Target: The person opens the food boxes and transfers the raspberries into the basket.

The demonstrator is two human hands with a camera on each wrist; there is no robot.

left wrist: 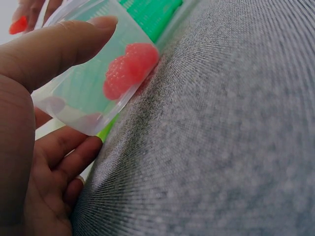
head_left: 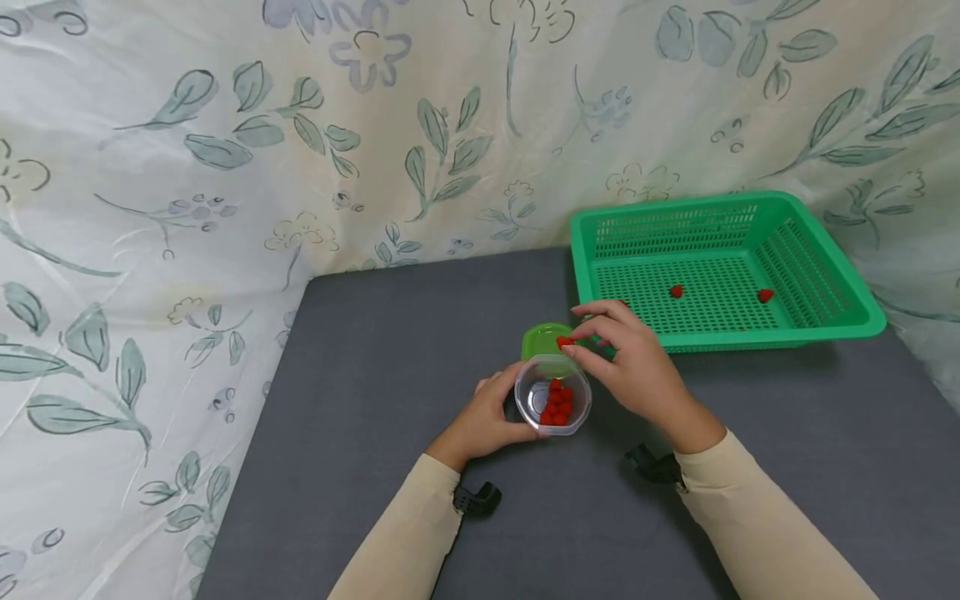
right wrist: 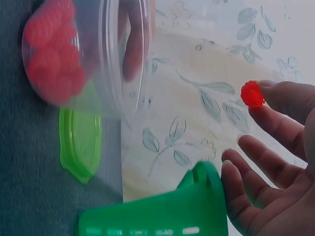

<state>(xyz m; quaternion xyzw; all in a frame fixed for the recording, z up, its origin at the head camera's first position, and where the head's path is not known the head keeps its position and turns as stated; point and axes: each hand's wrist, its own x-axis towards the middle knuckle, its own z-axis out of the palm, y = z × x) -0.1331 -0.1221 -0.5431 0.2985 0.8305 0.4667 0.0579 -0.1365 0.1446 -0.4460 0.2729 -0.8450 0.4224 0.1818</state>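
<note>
The right hand (head_left: pixel 633 367) pinches one red berry (head_left: pixel 564 341) between thumb and fingertip, with the remaining fingers loosely spread; the berry sits just above centre of the head view, over the far rim of the tub (head_left: pixel 552 395). The left hand (head_left: pixel 487 417) curls round the left wall of the tub and holds it tilted, with its mouth toward the right hand. The tub is clear plastic and holds a cluster of berries (head_left: pixel 557 404) gathered at its lower side. The berry appears small, light and soft, with a bumpy surface, so a light fingertip pinch across its middle should suffice; harder pressure would likely crush it. The tub looks thin-walled and light, so it is best gripped round the wall below the rim, as shown. A green lid (head_left: pixel 542 338) lies flat on the grey mat (head_left: pixel 390 358), touching or just behind the tub. A green basket (head_left: pixel 720 267) stands at the upper right of the frame, close beside the right hand, with two loose berries (head_left: pixel 677 291) on its perforated floor. A leaf-print cloth (head_left: pixel 225 167) covers the background.
</note>
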